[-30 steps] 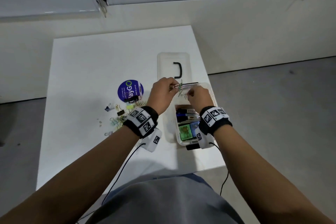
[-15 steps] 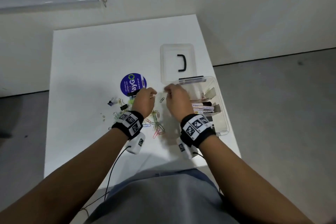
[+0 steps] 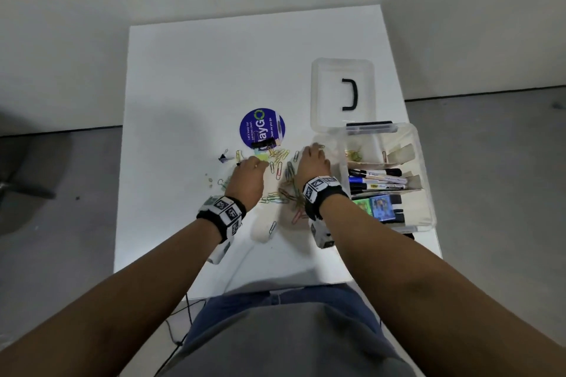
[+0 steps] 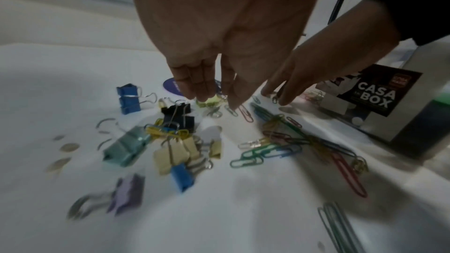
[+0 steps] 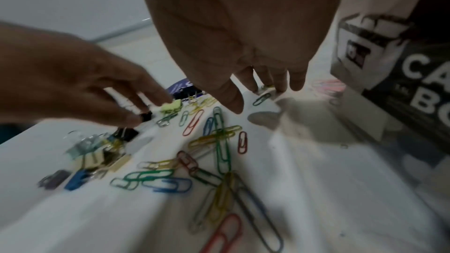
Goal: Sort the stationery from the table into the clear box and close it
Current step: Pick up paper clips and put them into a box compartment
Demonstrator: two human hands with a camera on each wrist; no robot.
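Note:
Coloured paper clips [image 3: 288, 193] lie scattered on the white table [image 3: 183, 70] between my hands, also in the wrist views [image 4: 268, 151] [image 5: 216, 138]. A pile of binder clips [image 4: 170, 141] sits beneath my left hand [image 3: 254, 162]. Its straight fingers point down and touch a pale yellow binder clip [image 4: 209, 101]. My right hand [image 3: 314, 151] reaches down beside the clear box [image 3: 425, 180], fingertips [image 5: 280, 86] on a paper clip [image 5: 261, 98] at the box wall. Neither hand grips anything that I can see. The box holds markers [image 3: 376, 179] and a few clips.
The box's lid [image 3: 324, 86] with a black handle lies open behind it. A round blue sticker [image 3: 262, 128] sits beyond the clips. Small round metal pieces [image 4: 69, 147] lie at the left. The box stands close to the table's right edge.
A second ago both hands held clips above the box's far compartment. They have since come down and left onto the clip pile and now touch clips there.

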